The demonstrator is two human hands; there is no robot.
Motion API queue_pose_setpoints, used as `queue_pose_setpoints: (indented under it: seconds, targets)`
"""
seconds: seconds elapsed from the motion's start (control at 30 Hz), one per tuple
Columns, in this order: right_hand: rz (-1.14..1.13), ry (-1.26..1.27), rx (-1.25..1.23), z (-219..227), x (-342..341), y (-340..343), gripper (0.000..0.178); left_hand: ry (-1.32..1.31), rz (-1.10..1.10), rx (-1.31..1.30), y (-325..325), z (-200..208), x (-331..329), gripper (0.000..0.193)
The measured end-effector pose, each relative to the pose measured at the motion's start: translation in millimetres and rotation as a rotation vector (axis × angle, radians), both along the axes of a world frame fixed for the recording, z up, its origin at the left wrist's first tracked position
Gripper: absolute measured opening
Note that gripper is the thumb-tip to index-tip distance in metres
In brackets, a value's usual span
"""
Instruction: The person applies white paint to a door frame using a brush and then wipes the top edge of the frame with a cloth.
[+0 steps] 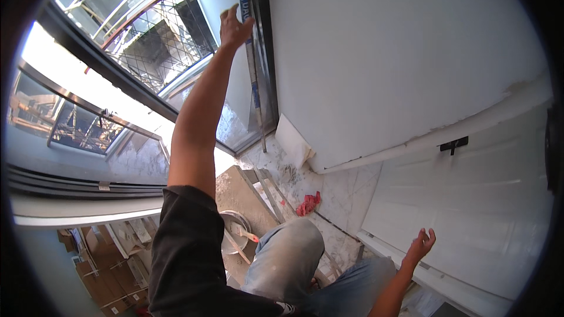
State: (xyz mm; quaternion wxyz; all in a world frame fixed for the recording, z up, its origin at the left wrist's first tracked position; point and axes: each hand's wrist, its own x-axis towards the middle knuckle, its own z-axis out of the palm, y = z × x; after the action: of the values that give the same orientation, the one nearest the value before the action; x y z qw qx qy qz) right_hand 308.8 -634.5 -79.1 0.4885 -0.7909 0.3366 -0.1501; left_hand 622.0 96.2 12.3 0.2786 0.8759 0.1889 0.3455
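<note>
My left arm reaches up to the far side, where my left hand is raised with its fingers apart. Its thumb side overlaps a long thin pole with blue printed wrapping, which stands against the dark window frame; whether they touch I cannot tell. Lower on the right, my right hand hangs in the air with fingers loosely spread, holding nothing. Behind it is a white panel with a black handle. By my knee sits a bucket with a red-and-white-handled tool.
A smooth pale wall fills the upper right. Glass window panes open on the left. A dusty board and a crumpled red cloth lie below. Cardboard boxes are stacked at lower left.
</note>
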Motion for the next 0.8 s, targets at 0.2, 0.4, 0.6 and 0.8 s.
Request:
queue_pose_setpoints:
  seconds: [0.2, 0.4, 0.6, 0.8]
  targets:
    - [-0.038, 0.075, -0.086, -14, -12, -37, 0.044, 0.138, 0.032, 0.139, 47, 7, 96, 0.085]
    - [0.035, 0.16, -0.156, -5, -33, -56, 0.046, 0.042, -0.126, 0.215, 36, 29, 134, 0.095]
    - [0.019, 0.192, -0.324, -7, -57, -97, 0.047, 0.473, 0.014, 0.51, 34, 94, 129, 0.088]
    - [-0.036, 0.31, -0.301, 10, -65, -88, 0.048, 0.583, 0.085, 0.827, 79, 94, 164, 0.077]
